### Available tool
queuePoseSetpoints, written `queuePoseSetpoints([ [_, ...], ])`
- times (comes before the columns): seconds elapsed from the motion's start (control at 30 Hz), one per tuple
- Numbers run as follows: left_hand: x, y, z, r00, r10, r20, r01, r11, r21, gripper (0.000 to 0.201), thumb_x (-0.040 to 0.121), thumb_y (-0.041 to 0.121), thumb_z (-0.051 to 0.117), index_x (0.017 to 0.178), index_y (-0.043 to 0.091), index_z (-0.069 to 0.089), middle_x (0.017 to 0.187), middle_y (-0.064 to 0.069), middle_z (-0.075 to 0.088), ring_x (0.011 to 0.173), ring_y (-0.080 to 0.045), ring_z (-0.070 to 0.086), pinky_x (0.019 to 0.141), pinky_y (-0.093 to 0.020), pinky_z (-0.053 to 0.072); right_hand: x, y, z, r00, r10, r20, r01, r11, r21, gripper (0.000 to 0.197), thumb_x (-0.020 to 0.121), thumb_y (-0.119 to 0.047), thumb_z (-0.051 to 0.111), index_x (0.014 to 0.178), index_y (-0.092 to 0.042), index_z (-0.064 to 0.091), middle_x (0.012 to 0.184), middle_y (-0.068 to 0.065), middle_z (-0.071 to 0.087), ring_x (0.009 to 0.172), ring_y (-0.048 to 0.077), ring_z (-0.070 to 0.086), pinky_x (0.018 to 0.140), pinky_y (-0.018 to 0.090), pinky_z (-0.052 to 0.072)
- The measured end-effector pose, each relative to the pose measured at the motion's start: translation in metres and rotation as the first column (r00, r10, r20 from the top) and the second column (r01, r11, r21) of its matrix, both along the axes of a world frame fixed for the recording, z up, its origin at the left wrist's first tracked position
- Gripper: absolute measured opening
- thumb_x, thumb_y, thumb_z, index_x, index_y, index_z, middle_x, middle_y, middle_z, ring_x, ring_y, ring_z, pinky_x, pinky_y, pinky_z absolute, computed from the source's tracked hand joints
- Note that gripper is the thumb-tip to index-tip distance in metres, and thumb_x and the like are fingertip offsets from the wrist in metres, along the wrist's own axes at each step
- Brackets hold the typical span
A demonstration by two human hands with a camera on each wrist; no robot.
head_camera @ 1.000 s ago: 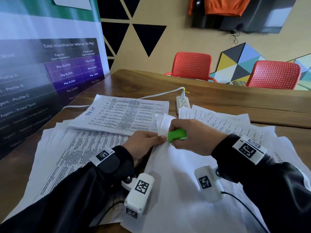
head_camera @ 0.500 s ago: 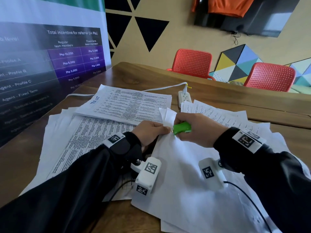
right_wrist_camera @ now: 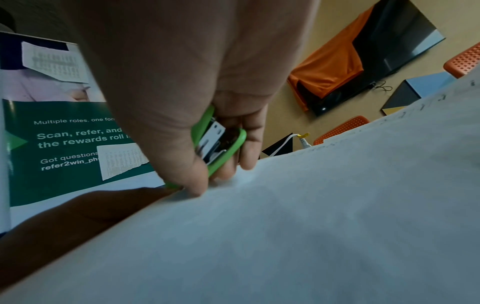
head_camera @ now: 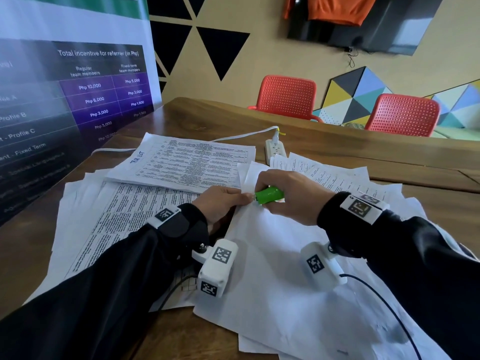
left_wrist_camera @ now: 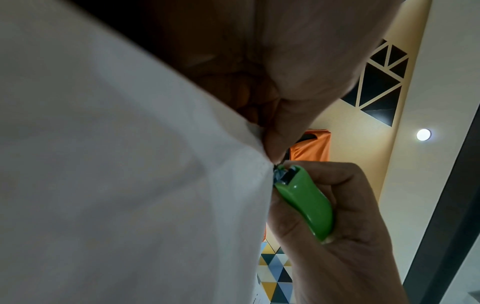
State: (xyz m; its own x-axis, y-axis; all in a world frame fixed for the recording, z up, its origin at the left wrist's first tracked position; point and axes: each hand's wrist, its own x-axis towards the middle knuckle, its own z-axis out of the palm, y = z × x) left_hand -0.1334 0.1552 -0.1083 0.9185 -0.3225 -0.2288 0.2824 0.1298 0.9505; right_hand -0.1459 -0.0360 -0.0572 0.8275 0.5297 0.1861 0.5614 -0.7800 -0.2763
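Observation:
My right hand (head_camera: 283, 196) grips a small green stapler (head_camera: 268, 195), its metal mouth (left_wrist_camera: 281, 174) set against the corner of a blank-side-up stack of white sheets (head_camera: 280, 268). My left hand (head_camera: 220, 203) pinches that same corner between thumb and fingertips, right beside the stapler's mouth. In the left wrist view the green stapler (left_wrist_camera: 305, 203) lies in the curled right hand (left_wrist_camera: 345, 226), and the sheet (left_wrist_camera: 116, 174) fills the left half. In the right wrist view the stapler (right_wrist_camera: 221, 144) shows between thumb and fingers over the paper (right_wrist_camera: 285, 236).
Printed table sheets (head_camera: 181, 165) lie spread over the wooden table (head_camera: 337, 152), more under my forearms. A white power strip (head_camera: 275, 149) with its cable sits behind the papers. A banner (head_camera: 65, 100) stands at the left. Two red chairs (head_camera: 285, 96) stand beyond the far edge.
Both hands stay together at the paper corner with the stapler; they have barely shifted. The head view has moved slightly.

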Motion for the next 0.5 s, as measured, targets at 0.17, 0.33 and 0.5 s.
queuePoseSetpoints([
  [0.17,0.0003,0.0007,-0.0012,1.0,-0.021,-0.023,0.02,0.999,-0.046,0.012,0.091,0.009,0.068,0.089,0.0,0.076,0.083,-0.017,0.075,0.065,-0.025,0.071,0.065,-0.033,0.06,0.0001,-0.0024,-0.0002,0.999,-0.028,-0.031,0.031,0.996,0.08,0.021,0.08,-0.012,0.071,0.095,-0.024,0.063,0.089,-0.012,0.06,0.08,0.006,0.053,0.067,0.011,0.038],
  [0.33,0.0023,0.0008,-0.0029,1.0,-0.014,-0.028,0.013,0.999,-0.052,0.013,0.09,0.009,0.068,0.094,-0.002,0.075,0.086,-0.019,0.075,0.067,-0.027,0.07,0.068,-0.034,0.061,0.0031,-0.0039,-0.0012,1.0,0.0,-0.012,0.002,0.994,0.106,0.023,0.079,-0.009,0.072,0.094,-0.024,0.064,0.092,-0.013,0.061,0.085,0.001,0.054,0.07,0.01,0.038],
  [0.5,0.0032,0.0012,-0.0044,1.0,-0.007,-0.026,0.005,0.999,-0.051,0.013,0.09,0.008,0.069,0.094,-0.003,0.075,0.086,-0.019,0.074,0.068,-0.028,0.069,0.07,-0.035,0.06,0.0004,-0.003,0.0001,0.995,-0.063,-0.077,0.07,0.993,0.095,0.021,0.081,-0.017,0.072,0.096,-0.028,0.062,0.089,-0.012,0.063,0.082,0.003,0.057,0.068,0.017,0.043],
])
